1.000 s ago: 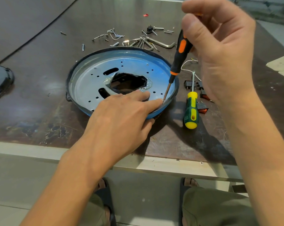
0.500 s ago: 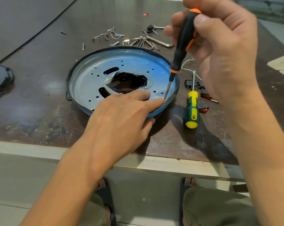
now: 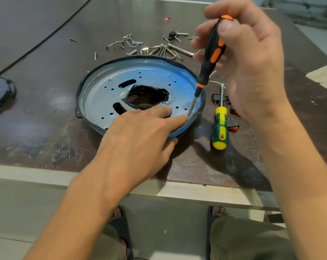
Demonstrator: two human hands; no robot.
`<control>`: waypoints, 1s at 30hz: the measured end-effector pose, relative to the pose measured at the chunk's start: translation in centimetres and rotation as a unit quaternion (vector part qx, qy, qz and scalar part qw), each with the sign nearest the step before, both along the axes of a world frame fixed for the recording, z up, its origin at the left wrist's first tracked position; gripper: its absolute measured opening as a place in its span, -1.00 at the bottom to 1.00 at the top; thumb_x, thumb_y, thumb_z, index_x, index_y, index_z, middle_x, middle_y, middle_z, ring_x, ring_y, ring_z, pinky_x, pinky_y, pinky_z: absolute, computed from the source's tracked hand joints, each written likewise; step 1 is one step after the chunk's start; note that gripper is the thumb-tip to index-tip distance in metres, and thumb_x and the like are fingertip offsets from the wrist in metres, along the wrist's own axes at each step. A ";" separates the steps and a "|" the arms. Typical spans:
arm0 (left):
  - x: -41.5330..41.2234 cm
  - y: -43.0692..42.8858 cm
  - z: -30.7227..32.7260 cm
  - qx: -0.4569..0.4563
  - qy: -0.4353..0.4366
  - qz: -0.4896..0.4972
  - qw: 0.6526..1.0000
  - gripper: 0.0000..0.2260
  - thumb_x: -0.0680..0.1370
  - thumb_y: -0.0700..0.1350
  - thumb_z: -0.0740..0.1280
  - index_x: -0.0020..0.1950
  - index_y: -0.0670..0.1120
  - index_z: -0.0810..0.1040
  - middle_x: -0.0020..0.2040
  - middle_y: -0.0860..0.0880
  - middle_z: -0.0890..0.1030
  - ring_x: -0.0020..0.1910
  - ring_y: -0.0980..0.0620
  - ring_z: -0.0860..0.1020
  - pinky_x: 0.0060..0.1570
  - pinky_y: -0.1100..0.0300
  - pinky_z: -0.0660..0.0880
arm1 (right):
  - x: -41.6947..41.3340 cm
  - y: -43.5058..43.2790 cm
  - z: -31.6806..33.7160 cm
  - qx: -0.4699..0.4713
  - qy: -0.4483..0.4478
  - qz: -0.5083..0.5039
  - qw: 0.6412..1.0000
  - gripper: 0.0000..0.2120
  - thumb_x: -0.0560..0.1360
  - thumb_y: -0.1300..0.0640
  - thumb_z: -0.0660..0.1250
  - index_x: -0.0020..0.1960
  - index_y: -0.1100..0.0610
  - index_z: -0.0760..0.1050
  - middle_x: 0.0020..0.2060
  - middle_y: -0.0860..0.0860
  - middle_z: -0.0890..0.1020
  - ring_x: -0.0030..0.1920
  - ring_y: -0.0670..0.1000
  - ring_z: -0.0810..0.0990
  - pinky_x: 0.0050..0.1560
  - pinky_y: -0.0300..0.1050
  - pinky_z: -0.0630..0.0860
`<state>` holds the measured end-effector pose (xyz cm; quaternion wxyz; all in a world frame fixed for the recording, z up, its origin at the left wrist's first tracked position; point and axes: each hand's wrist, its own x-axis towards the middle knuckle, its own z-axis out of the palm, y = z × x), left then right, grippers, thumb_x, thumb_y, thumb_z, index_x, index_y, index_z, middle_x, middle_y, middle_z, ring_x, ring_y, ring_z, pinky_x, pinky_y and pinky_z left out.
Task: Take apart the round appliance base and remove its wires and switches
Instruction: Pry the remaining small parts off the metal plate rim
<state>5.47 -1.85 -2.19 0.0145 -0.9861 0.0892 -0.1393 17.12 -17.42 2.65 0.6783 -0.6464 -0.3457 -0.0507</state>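
R hand [image 3: 252,72] grips orange-blk screwdriver [image 3: 205,72]; L hand [image 3: 138,141] flat, fingers straight, on base [image 3: 102,94].

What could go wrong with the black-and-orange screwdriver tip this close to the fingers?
1. The tip of the black-and-orange screwdriver sits right beside the forefinger of the left hand on the round blue metal base; a slip could jab it.
2. The right hand grips only high on the handle, so the tilted shaft may skid off.

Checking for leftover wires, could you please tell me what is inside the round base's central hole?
Inside the central hole of the round base, only a dark cavity shows; the left hand hides part of its near edge.
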 end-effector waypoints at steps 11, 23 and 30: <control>0.0 0.0 -0.1 0.001 -0.005 -0.003 1.000 -0.60 0.53 0.12 0.28 0.38 0.18 0.46 0.19 0.12 0.60 0.01 0.01 0.63 -0.19 0.11 0.53 | 0.0 -1.8 1.6 0.012 -0.059 -0.050 0.997 -0.90 0.54 0.33 0.23 -0.04 0.19 0.49 -0.29 0.03 0.53 -0.38 0.04 0.47 -0.35 -0.04 0.40; 0.1 0.0 -0.1 -0.002 0.002 -0.003 1.000 -0.60 0.52 0.13 0.23 0.37 0.19 0.43 0.20 0.11 0.59 -0.03 0.00 0.63 -0.23 0.12 0.49 | -0.4 -0.2 -0.1 -0.584 -0.045 -0.057 0.808 -0.84 0.35 -0.10 0.38 -0.38 -0.10 0.57 -0.44 -0.11 0.59 -0.39 -0.12 0.54 -0.39 -0.20 0.37; 0.1 0.0 0.2 -0.006 0.010 -0.002 1.000 -0.57 0.52 0.14 0.15 0.39 0.20 0.41 0.20 0.11 0.59 -0.01 0.02 0.62 -0.21 0.12 0.51 | -0.1 -0.4 -0.1 -0.549 0.068 -0.029 0.833 -0.89 0.39 -0.01 0.44 -0.27 -0.02 0.70 -0.57 -0.05 0.57 -0.62 -0.12 0.45 -0.59 -0.32 0.37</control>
